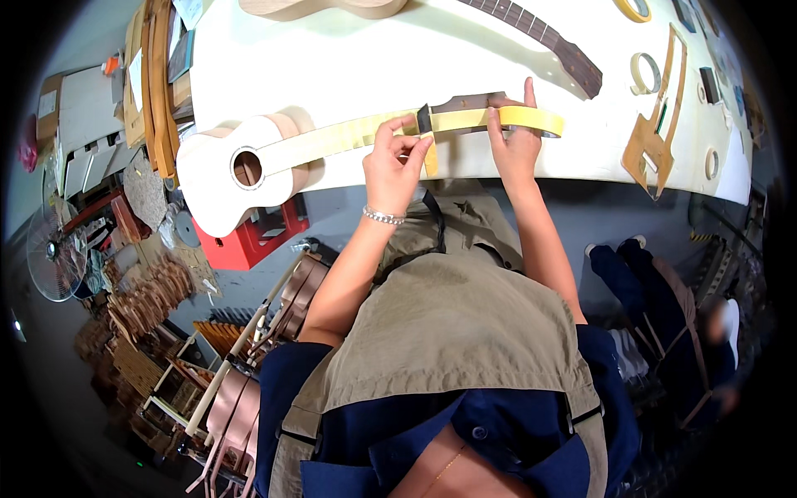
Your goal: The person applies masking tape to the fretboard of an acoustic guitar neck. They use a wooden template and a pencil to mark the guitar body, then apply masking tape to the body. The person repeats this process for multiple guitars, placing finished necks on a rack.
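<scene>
Hands (397,162) taping ukulele (249,162) near table edge (581,170)

Cream ukulele body (224,166), pale yellow masking tape roll (531,121), white table (349,58), red crate (253,236).

White work surface (357,62) spans upper frame, near edge curved by lens. Unfinished pale ukulele (249,162) lies on it lengthwise, body overhanging left end, neck covered in yellow masking tape. Tape roll (535,120) rests at headstock end. Second instrument neck with dark fretboard (552,37) lies further back, its pale body (320,7) at top edge. Amber see-through template (656,137) at right, flat. Tape rings (643,73) near it. Small dark items along far right edge, too small to tell.
</scene>
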A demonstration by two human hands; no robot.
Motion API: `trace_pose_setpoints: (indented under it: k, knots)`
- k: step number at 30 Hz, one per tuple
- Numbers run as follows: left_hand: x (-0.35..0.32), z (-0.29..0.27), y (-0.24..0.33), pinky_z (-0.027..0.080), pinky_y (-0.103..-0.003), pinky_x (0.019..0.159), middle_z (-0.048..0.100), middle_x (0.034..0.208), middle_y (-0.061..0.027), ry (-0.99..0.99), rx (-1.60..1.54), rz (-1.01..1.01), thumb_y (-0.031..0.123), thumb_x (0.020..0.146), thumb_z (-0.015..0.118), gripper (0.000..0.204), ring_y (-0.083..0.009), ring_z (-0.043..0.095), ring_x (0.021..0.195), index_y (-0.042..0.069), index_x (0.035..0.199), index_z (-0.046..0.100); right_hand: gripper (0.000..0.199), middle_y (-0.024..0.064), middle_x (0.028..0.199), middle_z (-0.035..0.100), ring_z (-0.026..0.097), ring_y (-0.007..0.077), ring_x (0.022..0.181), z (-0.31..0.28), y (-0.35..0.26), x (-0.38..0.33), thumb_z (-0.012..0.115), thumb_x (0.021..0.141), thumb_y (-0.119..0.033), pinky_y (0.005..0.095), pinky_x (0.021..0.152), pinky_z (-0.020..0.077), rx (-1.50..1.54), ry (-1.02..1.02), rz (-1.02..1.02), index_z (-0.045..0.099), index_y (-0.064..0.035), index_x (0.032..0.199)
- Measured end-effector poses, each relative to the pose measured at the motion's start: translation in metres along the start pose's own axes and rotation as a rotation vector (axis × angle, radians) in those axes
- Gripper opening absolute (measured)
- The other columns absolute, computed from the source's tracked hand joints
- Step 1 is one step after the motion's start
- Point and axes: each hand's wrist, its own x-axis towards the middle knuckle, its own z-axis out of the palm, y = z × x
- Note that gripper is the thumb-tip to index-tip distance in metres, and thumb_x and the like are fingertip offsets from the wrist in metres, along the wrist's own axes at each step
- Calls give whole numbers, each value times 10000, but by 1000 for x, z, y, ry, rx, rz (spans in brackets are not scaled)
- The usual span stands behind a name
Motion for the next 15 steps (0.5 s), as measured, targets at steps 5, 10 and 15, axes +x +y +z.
trace_pose_setpoints:
  k: [5, 10, 15]
  knots:
    - [11, 5, -5, 485, -199, 551, 632, 694, -18, -83, -193, -85, 83, 833, 675, 431, -36, 552, 605, 1, 1230, 528, 686, 12, 836, 627, 571, 218, 815, -4, -4, 2, 622, 821, -127, 426, 1037, 303, -5, -40, 1, 274, 55, 1383]
    - [12, 8, -3, 474, -197, 546, 638, 686, -21, -71, -144, -123, 84, 826, 678, 421, -34, 546, 587, 10, 1220, 548, 587, 21, 873, 625, 586, 208, 862, -2, -1, 1, 606, 833, -138, 460, 1051, 283, -10, -16, -35, 359, 0, 1347]
    - [11, 14, -1, 446, -189, 543, 639, 664, -21, -3, -126, -172, 70, 810, 684, 378, -24, 515, 566, 14, 1172, 591, 251, 71, 1033, 645, 590, 235, 1010, -20, -45, -21, 551, 875, -147, 465, 1086, 223, 19, -240, -448, 525, -19, 1089]
